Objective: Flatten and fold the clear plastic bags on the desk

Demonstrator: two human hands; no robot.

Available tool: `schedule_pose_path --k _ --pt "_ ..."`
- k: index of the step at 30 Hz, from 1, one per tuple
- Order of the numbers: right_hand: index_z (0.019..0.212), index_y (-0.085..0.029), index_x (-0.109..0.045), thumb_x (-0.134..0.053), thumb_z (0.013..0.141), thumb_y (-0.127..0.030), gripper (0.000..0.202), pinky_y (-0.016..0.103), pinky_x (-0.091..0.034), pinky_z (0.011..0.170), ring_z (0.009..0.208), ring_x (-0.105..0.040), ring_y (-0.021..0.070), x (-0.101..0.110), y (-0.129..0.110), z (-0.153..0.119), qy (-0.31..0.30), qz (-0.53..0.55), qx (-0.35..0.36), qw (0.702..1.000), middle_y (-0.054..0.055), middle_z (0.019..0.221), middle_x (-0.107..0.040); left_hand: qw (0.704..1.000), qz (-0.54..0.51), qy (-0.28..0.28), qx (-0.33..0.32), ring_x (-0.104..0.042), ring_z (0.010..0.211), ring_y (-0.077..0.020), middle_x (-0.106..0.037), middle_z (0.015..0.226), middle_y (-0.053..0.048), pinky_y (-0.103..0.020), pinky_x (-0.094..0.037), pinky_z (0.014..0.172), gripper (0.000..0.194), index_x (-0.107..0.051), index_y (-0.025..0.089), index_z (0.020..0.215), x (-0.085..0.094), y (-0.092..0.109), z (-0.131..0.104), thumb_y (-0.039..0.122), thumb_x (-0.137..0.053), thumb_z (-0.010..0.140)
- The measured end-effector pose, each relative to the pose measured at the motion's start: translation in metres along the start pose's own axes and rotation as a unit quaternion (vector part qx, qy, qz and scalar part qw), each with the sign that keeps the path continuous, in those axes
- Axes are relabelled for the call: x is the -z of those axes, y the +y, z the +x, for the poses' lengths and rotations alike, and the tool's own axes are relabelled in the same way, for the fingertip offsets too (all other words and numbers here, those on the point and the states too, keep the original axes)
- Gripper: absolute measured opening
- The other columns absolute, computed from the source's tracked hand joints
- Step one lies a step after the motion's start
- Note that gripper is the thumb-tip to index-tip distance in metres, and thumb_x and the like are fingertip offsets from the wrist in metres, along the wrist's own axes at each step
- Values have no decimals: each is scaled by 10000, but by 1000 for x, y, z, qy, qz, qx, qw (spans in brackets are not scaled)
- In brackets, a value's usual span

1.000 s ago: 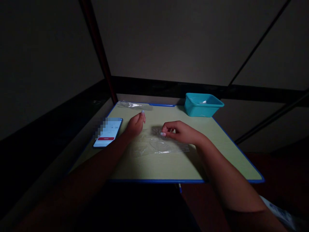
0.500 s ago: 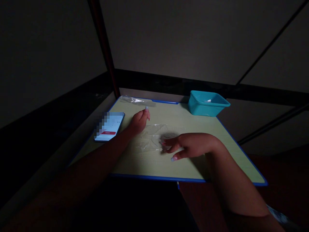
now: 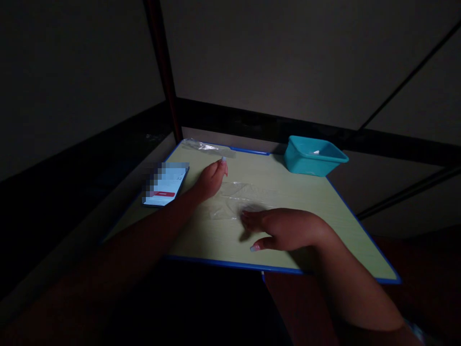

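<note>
I see the blue-edged table (image 3: pixel 306 192) with room along its right side and near edge. The teal bin (image 3: pixel 313 166) stands at the far right corner. Transparent plastic (image 3: pixel 241 190) lies mid-table. My right hand (image 3: pixel 284 228) bends over its near right, half open, thumb parted, gripping nothing. My left hand (image 3: pixel 212 178) curls at its left, thumb up; I can't tell its hold. A phone (image 3: pixel 167 185) lies farther left.

Left hand (image 3: pixel 212 179) partly curled, thumb uppermost, right hand (image 3: pixel 288 228) palm down, thumb apart from fingers (image 3: pixel 252 220), wrist bent
</note>
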State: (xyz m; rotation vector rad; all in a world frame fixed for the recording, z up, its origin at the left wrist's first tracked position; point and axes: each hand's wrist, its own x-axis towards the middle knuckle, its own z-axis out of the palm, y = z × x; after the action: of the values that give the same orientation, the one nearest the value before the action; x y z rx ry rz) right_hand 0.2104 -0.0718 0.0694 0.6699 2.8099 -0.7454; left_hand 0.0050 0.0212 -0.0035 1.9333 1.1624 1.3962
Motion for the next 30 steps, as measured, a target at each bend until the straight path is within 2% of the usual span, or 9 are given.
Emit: schedule_pose_path --k 4,6,16,22,26,30 --pt "1179 -158 -618 -534 878 -317 350 368 -273 1063 1298 -350 228 -3 4 4 -15 -36 5 999 111 1306 -527 1000 -8 8 0 -463 620 -151 -442 615 4 -284 -393 635 518 -443 213 650 1 1 1 585 -190 906" --pt "1189 -154 -609 -531 880 -313 356 371 -258 1075 1316 -320 225 -4 5 5 -13 -40 5 999 111 1312 -523 1000 -4 10 5 -469 622 -153 -444 613 2 -284 -400 637 521 -441 214 647 1 3 1 589 -189 906" --pt "1141 -153 -639 -563 855 -320 340 432 -279 1066 1313 -323 282 -9 -1 7 -11 -21 -40 999 140 1372 -453 1000 -2 4 15 -462 631 -157 -443 626 -2 -288 -388 650 531 -418 221 644 1 8 0 620 -169 889" --pt "1159 -178 -628 -571 852 -321 343 418 -241 1083 1302 -348 256 -9 2 6 17 -7 -29 999 111 1352 -484 1000 7 -11 16 -464 631 -157 -451 624 2 -281 -381 647 502 -432 220 658 1 8 -1 582 -181 899" --pt "1188 -148 -609 -510 889 -333 365 407 -256 1068 1298 -351 259 -5 6 6 3 -17 -20 1000 138 1331 -500 997 42 -68 -6 -471 628 -156 -456 618 7 -280 -385 640 393 -446 210 636 2 12 -2 461 -295 899" --pt "1258 -163 -548 -472 908 -315 389 371 -296 1036 1265 -398 228 3 13 5 12 3 -19 1000 119 1312 -524 978 70 -177 -89 -500 733 -164 -514 741 -13 -280 -400 705 176 -512 188 704 6 19 -4 329 -490 807"
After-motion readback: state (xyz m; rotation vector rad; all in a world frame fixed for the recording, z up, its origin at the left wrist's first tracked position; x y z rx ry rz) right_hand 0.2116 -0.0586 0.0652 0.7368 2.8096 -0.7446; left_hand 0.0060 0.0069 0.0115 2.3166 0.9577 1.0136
